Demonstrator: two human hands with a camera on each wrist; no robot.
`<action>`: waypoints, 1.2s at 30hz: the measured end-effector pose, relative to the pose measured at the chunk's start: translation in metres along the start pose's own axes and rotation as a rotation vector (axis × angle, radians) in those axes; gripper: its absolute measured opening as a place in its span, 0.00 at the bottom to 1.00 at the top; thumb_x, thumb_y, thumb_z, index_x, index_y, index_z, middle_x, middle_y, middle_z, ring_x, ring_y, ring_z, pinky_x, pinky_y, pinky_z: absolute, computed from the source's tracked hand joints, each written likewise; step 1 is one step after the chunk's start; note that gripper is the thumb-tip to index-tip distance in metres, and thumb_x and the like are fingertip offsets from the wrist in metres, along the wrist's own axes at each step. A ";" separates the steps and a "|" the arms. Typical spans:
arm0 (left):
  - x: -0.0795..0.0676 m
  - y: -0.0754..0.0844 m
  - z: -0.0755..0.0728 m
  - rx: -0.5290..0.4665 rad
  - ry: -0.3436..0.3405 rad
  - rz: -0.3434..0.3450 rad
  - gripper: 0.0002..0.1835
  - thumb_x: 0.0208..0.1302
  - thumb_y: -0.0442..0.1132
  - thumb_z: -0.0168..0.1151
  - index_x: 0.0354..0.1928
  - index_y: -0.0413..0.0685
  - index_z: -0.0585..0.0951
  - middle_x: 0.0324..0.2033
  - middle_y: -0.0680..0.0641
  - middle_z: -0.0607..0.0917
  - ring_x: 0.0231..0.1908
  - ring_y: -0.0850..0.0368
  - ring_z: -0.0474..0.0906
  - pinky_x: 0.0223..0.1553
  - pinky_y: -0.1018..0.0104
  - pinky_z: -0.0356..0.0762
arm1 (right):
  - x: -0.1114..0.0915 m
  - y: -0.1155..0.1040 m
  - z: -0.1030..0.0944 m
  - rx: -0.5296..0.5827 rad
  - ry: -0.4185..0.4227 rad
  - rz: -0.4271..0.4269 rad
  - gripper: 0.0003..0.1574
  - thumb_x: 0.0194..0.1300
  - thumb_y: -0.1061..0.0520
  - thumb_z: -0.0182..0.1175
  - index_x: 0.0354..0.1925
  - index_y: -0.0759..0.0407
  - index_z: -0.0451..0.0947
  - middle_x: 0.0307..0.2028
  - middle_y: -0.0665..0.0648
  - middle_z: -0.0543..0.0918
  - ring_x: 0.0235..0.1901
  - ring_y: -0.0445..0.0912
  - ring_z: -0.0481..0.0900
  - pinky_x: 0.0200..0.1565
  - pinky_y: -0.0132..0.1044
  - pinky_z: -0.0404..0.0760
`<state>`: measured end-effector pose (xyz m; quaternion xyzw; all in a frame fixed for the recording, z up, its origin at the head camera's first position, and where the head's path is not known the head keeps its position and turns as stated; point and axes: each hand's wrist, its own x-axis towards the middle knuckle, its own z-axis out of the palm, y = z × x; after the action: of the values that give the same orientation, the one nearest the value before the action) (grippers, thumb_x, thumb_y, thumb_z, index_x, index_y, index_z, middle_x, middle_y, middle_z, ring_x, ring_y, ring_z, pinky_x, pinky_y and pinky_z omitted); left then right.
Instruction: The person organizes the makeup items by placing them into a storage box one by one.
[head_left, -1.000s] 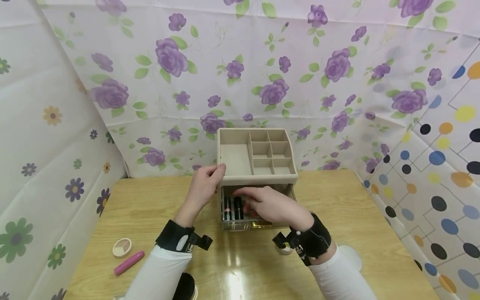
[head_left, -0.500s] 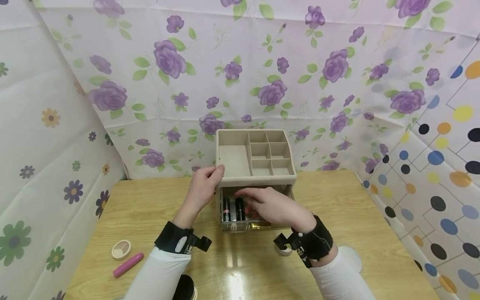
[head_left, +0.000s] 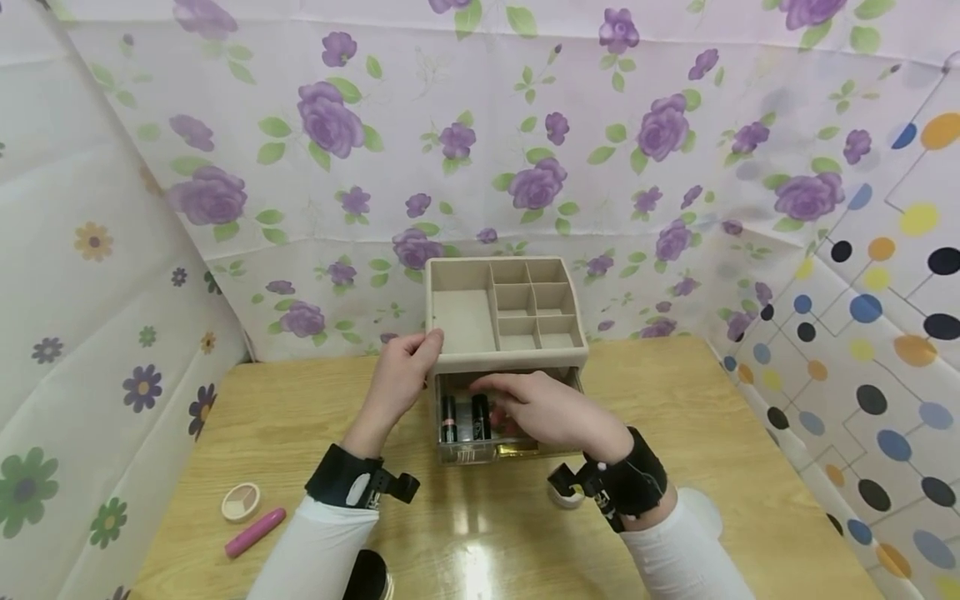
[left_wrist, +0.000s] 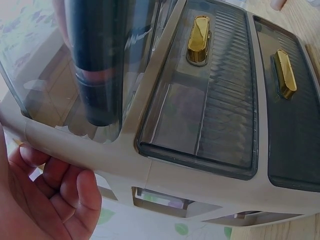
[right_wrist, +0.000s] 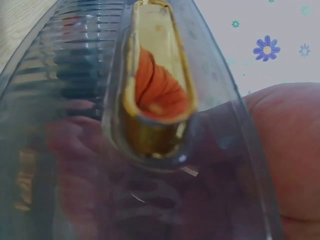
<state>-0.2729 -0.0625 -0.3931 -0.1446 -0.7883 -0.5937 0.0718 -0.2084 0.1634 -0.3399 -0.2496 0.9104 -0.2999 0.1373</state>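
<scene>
A beige makeup organizer (head_left: 525,360) stands at the back of the table, its clear top drawer (head_left: 467,455) pulled out. My left hand (head_left: 396,382) grips the organizer's left front edge, thumb on the rim; in the left wrist view its fingers (left_wrist: 88,190) curl beside the frame. My right hand (head_left: 555,415) reaches into the drawer with bent fingers, pinching a black lipstick tube (head_left: 481,421) near its upper end; part of this grip is hidden. Left of it lies another black tube with a pink band (head_left: 448,423). The gold drawer handle (right_wrist: 160,137) fills the right wrist view.
A round powder compact (head_left: 241,502) and a pink tube (head_left: 256,533) lie at the left. A dark round case (head_left: 367,575) sits near my left sleeve. By my right wrist are a small white jar (head_left: 567,498) and a white disc (head_left: 701,508).
Inside the drawer, my right hand and the black lipstick tube have shifted slightly to the right. My left hand keeps its grip on the organizer. The head view has turned a little.
</scene>
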 end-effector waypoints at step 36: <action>0.002 0.000 0.001 0.018 -0.016 0.020 0.33 0.73 0.62 0.50 0.17 0.46 0.63 0.10 0.51 0.62 0.11 0.55 0.59 0.13 0.64 0.59 | -0.105 0.026 -0.041 0.102 0.299 0.034 0.22 0.80 0.57 0.45 0.68 0.47 0.69 0.38 0.50 0.84 0.35 0.43 0.83 0.32 0.43 0.84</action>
<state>-0.2753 -0.0614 -0.3928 -0.1568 -0.7925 -0.5848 0.0728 -0.1461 0.2576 -0.3132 -0.1796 0.9084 -0.3772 0.0178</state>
